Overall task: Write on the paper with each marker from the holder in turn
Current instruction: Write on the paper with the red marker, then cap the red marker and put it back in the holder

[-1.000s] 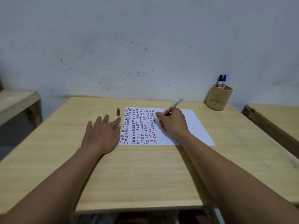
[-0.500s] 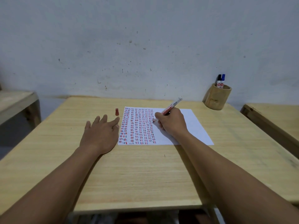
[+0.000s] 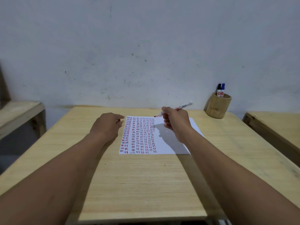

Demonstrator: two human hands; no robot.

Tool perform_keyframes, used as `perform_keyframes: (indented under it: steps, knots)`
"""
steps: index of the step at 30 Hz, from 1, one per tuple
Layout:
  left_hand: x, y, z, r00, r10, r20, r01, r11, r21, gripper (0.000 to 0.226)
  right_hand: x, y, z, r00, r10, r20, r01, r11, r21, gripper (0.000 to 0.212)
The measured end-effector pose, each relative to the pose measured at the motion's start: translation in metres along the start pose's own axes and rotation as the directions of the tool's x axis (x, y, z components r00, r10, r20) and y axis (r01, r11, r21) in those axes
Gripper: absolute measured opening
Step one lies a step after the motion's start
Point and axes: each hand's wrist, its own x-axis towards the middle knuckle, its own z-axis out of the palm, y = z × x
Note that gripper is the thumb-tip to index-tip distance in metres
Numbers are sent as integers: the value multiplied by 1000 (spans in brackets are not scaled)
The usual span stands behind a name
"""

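A white paper (image 3: 168, 150) lies on the wooden table (image 3: 138, 184), its left half filled with columns of short red and dark marks. My right hand (image 3: 176, 122) is shut on an uncapped red marker (image 3: 184, 106) and holds it lifted above the paper's top edge, tip pointing left. My left hand (image 3: 107, 125) hovers just left of the paper's top corner, fingers curled together and blurred. The marker's red cap is not visible; it may be under those fingers. A wooden holder (image 3: 217, 108) at the back right holds a black marker (image 3: 219, 88) and a blue marker (image 3: 223, 87).
A grey wall rises right behind the table. A second wooden table (image 3: 276, 125) stands close on the right and a wooden bench (image 3: 19, 112) on the left, each across a gap.
My right hand has lifted the marker off the paper. My left hand has left its flat rest and moved up and right to where the red cap stood; the cap is now out of sight.
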Motion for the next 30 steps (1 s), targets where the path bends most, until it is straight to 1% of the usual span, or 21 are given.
perform_keyframes:
  steps: [2,5,7,8,10,13,15,17,22,30]
  knots:
    - [0,0,1,999,11,-36,-11,1000,-14,26,-2,-4,2,998,63,15,-65,994,87,16]
    - [-4,3,-1,996,2,-94,-8,998,-67,22,-6,-6,2,996,83,43,-88,987,134,17]
    - [-9,13,-5,992,-39,-123,14,981,-192,24,-10,-8,2,995,82,65,-92,982,167,16]
    - [-11,20,-8,989,-67,-135,27,959,-282,24,-11,-9,2,994,83,75,-96,978,185,15]
    - [-11,37,-16,980,-105,-166,24,903,-429,17,-14,-11,2,991,91,97,-111,966,232,13]
    - [-11,61,-26,975,-117,-187,-6,832,-554,8,-18,-17,2,988,104,117,-137,936,323,21]
    - [-12,74,-29,979,-139,-149,6,751,-661,6,-21,-24,1,988,99,122,-138,920,368,26]
    - [-14,86,-31,984,-155,-86,40,667,-744,7,-24,-31,-1,989,79,124,-122,915,385,24]
    - [-17,113,-40,988,-154,-14,75,553,-830,9,-28,-44,-10,994,38,105,-77,913,400,26]
    - [-21,135,-44,991,-125,54,112,519,-848,14,-35,-52,-20,993,11,118,-60,906,419,21]
